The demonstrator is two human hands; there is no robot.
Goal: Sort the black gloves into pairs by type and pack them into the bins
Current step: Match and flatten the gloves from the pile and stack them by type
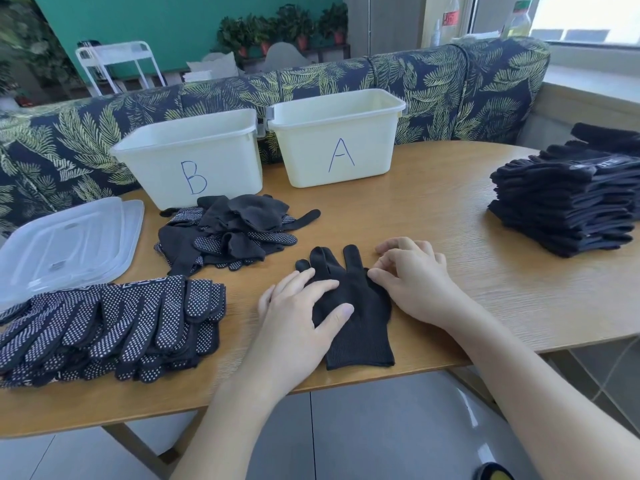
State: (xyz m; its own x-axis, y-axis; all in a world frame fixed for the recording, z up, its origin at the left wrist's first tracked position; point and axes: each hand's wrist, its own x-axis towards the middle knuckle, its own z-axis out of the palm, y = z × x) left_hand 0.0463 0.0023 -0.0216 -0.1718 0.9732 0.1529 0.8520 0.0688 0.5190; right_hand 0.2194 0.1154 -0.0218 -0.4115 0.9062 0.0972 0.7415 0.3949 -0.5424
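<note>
A single wide-angle view is looking out from the person's head, facing forward and tilting down across the light wooden oval table (pixel 433 216). It is sitting close: both forearms are entering from the bottom edge, and the left hand (pixel 298 306) and right hand (pixel 412 275) are lying near the centre of the frame. The table's near edge is crossing the lower third, with grey floor tiles (pixel 363 427) showing beneath it. Farther off, the view is reaching a leaf-patterned dark blue sofa back (pixel 415 74) and a teal wall (pixel 166 22). Straight lines are bowing toward the borders.
</note>
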